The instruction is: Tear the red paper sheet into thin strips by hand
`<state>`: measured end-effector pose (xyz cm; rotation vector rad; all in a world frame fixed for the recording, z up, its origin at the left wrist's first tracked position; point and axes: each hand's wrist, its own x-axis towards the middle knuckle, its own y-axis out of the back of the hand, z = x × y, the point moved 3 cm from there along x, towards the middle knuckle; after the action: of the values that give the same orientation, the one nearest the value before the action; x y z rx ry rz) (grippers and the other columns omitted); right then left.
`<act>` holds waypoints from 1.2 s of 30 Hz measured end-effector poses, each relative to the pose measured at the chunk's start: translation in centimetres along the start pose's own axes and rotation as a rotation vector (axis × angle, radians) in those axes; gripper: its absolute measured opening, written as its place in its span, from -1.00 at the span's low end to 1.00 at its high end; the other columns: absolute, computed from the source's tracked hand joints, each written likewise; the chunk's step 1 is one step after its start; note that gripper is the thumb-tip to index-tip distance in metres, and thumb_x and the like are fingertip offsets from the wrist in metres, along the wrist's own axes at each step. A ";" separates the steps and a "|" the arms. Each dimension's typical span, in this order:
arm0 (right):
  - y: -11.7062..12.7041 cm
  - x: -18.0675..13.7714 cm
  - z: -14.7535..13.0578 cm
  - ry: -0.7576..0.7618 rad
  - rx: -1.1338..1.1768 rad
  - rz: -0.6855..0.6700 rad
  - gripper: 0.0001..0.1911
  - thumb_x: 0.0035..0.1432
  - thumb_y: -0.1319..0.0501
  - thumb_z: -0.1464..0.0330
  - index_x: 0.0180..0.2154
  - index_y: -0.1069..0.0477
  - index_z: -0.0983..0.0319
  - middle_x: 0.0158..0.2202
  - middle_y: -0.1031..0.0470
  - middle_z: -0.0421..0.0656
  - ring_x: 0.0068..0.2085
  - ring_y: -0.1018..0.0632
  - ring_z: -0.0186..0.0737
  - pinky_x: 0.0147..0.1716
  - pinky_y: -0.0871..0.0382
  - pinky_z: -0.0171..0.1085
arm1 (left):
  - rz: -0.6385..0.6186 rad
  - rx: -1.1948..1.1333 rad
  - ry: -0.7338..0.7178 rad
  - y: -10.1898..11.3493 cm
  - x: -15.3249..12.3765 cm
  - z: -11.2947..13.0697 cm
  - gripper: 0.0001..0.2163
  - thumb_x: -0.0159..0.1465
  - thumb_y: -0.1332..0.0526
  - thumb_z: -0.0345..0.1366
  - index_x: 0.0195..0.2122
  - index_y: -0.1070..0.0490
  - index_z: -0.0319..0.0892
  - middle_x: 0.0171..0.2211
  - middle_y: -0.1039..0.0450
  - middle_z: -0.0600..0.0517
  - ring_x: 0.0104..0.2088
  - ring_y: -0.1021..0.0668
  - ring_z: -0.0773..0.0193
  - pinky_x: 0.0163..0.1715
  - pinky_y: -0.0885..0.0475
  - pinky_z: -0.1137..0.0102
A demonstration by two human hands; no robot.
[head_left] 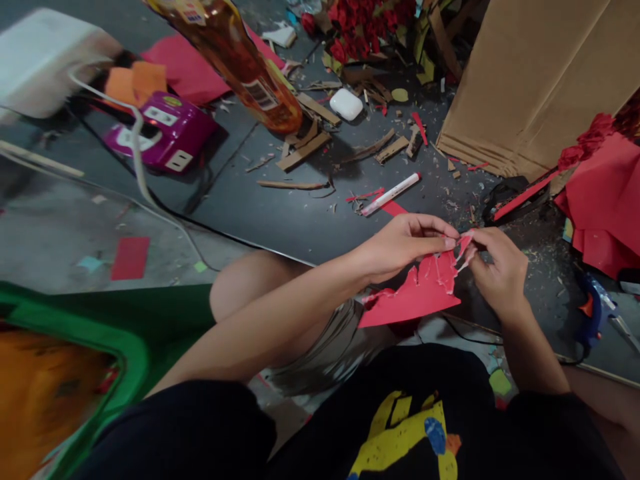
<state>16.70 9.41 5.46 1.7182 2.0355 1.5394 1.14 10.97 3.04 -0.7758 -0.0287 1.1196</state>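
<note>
A jagged-edged red paper (420, 300) is held up between the person's two hands, in front of the near edge of the dark worktop (280, 223), its straight edge turned toward the person's body. The left hand (407, 245) is nearly closed, thumb and fingers pinching the paper by its ragged upper part. The right hand (500, 270) is also drawn narrow, thumb and forefinger gripping a small torn strip (465, 245) of red with pale edges, right beside the left fingertips; whether the strip is fully parted from the paper cannot be told. Just beyond the hands a white marker (391, 194) lies slantwise by some red scraps. Farther back, a white rounded case (346, 105) sits among cardboard strips (303, 150) and crumbs, near a bottle (255, 73) of amber liquid. To the left stands a purple socket block (167, 133) with a pale cable across it. A large cardboard piece (540, 87) leans at the back right, and crumpled red sheets (607, 207) lie in front of it at the right. Nearer the person on that side is a blue glue gun (595, 310), well apart from the right hand
</note>
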 end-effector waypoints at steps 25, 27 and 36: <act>-1.1 -0.4 0.7 -0.598 0.662 -0.081 -0.93 0.02 -0.35 0.33 -0.43 -0.53 0.19 -0.48 -0.57 -0.26 -0.44 -0.54 -0.37 -0.43 -0.46 -0.39 | 0.048 0.408 -0.406 0.3 -0.3 0.6 -0.86 0.14 -0.31 -0.29 -0.34 -0.47 -0.26 -0.43 -0.50 0.06 -0.42 -0.49 0.43 -0.37 -0.41 0.53; -1.2 -0.5 0.7 -0.591 0.662 -0.090 -0.95 0.04 -0.32 0.37 -0.44 -0.52 0.20 -0.48 -0.56 -0.27 -0.44 -0.53 -0.39 -0.41 -0.44 -0.40 | 0.045 0.400 -0.408 0.2 -0.3 0.6 -0.86 0.15 -0.29 -0.29 -0.35 -0.46 -0.26 -0.42 -0.50 0.06 -0.42 -0.50 0.43 -0.36 -0.42 0.52; -1.3 -0.3 0.3 -0.584 0.592 -0.174 -0.83 0.12 -0.26 0.25 -0.43 -0.48 0.21 -0.47 -0.53 -0.23 -0.43 -0.50 -0.35 -0.42 -0.41 -0.38 | 0.035 0.537 -0.361 0.2 -0.5 0.8 -0.84 0.13 -0.27 -0.24 -0.39 -0.50 -0.25 -0.43 -0.53 0.01 -0.41 -0.49 0.38 -0.41 -0.38 0.50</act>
<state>16.12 9.51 4.22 1.7854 2.3192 0.3107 0.47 10.97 3.70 -0.0925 -0.0163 1.2165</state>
